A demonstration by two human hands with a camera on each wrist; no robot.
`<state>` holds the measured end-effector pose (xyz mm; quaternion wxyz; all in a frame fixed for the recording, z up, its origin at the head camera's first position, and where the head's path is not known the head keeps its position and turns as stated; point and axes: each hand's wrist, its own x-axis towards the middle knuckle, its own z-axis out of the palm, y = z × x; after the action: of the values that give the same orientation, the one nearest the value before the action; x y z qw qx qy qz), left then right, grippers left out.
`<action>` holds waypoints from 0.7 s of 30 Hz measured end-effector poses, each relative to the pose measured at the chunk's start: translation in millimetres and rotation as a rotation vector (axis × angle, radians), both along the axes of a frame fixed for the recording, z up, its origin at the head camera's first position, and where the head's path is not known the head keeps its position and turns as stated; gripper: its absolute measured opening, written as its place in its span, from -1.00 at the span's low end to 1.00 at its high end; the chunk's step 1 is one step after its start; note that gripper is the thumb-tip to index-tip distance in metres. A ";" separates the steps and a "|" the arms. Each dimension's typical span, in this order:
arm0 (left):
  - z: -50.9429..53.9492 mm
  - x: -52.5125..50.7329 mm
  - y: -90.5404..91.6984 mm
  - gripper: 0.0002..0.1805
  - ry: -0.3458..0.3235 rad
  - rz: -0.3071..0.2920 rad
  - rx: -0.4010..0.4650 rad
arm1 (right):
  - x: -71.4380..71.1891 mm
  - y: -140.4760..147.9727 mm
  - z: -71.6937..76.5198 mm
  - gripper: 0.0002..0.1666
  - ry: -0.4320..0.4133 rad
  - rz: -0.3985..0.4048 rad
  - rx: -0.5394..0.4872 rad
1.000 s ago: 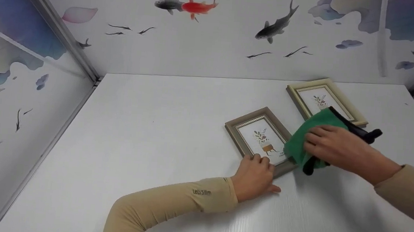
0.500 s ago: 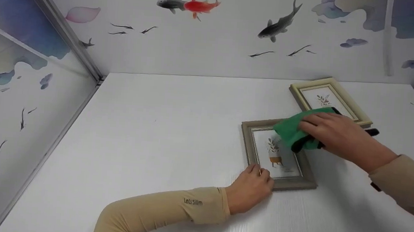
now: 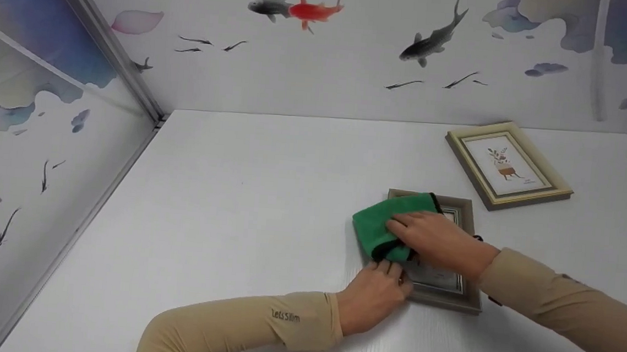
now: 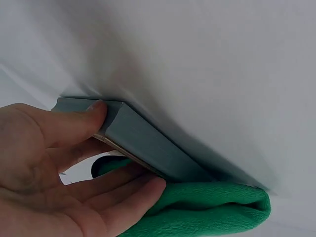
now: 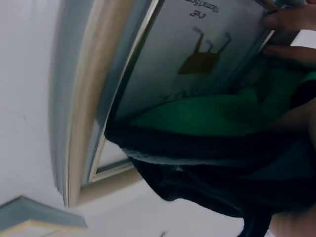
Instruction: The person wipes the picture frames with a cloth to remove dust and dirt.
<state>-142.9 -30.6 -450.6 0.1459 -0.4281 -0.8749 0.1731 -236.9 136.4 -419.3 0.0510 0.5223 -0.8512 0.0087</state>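
A grey-brown picture frame (image 3: pixel 445 302) lies face up on the white table. My left hand (image 3: pixel 374 296) grips its near left corner; in the left wrist view the thumb lies on the outer side of the frame (image 4: pixel 153 143) and the fingers reach over its front. My right hand (image 3: pixel 441 240) holds a folded green cloth (image 3: pixel 374 221) with black edging against the frame's left and upper part. In the right wrist view the cloth (image 5: pixel 192 116) covers part of the glass, below a picture of a brown pot on legs (image 5: pixel 200 61).
A gold-coloured picture frame (image 3: pixel 557 196) lies behind and to the right, near the back wall. White panels printed with fish (image 3: pixel 430 40) rise at the back and left. The white tabletop (image 3: pixel 247 182) stretches out to the left of the hands.
The grey-brown frame has turned from slanted to nearly straight and shifted nearer me. The green cloth has moved left, from the frame's right side to its left side. The gold-coloured frame is now uncovered.
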 end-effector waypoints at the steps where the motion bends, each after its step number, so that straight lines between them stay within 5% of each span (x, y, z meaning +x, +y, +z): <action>1: 0.1 0.0 0.2 -0.80 0.002 0.002 -0.003 | -3.1 -2.0 -2.3 -0.37 -0.001 -0.015 0.012; 12: -6.1 2.2 7.5 -0.76 0.060 -0.015 -0.020 | -55.5 -7.8 -11.0 -0.36 -0.009 -0.146 0.036; 16: -5.4 1.9 8.4 -0.77 0.055 -0.004 -0.034 | -50.6 -2.4 -11.6 -0.26 -0.066 -0.127 0.026; 21: -4.4 1.6 6.1 -0.80 0.084 0.000 -0.027 | -26.0 3.2 -7.6 -0.19 -0.196 -0.070 0.009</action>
<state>-141.4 -24.5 -454.9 0.1768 -0.4222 -0.8656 0.2030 -262.9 139.6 -426.9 -0.0346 0.4891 -0.8699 0.0538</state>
